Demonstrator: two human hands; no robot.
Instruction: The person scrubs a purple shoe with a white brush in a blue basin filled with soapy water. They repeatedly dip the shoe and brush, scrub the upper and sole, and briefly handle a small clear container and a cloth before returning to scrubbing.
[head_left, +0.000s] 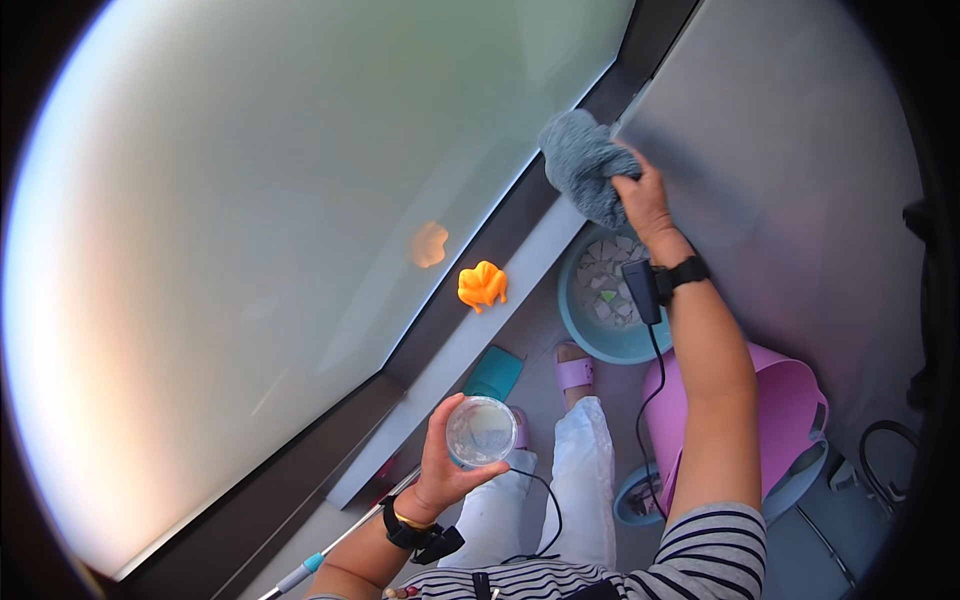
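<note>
My right hand (643, 196) grips a bunched grey-blue cloth (585, 165) at the dark window frame, near the corner with the grey wall. Lower down, my left hand (446, 457) holds a round clear plastic container (481, 431) by its sides; whitish residue shows in it. An orange frog figurine (482, 286) sits on the ledge (450, 343) between the two hands, and the large glass pane (315, 187) reflects it.
Below my right forearm, a light blue basin (576, 330) holds water and pale broken pieces. A pink tub (780, 390), a small blue bowl (624, 510) and a teal dustpan-like object (495, 373) are around my feet. A pole (337, 541) lies at lower left.
</note>
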